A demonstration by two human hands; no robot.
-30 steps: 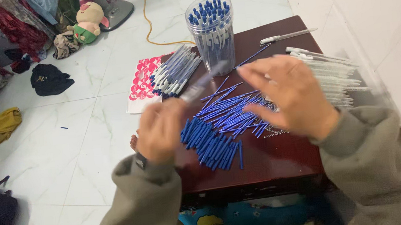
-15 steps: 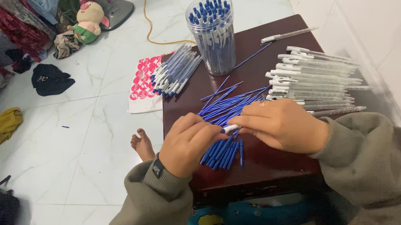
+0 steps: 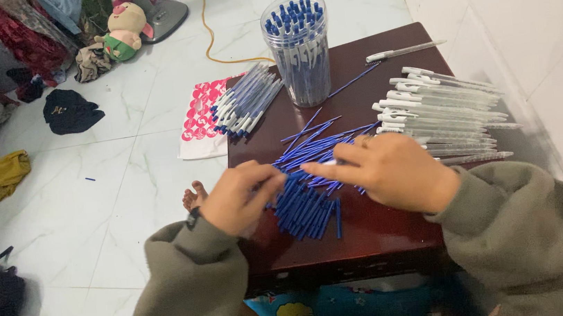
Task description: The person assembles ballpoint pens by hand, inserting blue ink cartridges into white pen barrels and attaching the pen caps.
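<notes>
left hand (image 3: 237,196): palm down, fingers curled | right hand (image 3: 387,171): palm down, forefinger extended leftward

Both hands, left hand (image 3: 237,196) and right hand (image 3: 389,171), rest on a heap of thin blue plastic refills (image 3: 309,188) near the front edge of the dark red-brown wooden table (image 3: 366,236).

The small table (image 3: 387,237) looks like dark red-brown wood with a glossy, lacquered top that catches the light; the blue refills (image 3: 307,200) heaped on it appear to be thin, smooth plastic; the empty pen barrels (image 3: 447,109) look like pale translucent plastic; the tall jar (image 3: 298,52) is clear, shiny plastic; the floor (image 3: 138,187) is polished, marbled tile; the sleeves (image 3: 540,235) are soft, matt grey-green fleece; the flat bag (image 3: 197,121) looks like thin printed plastic.
</notes>
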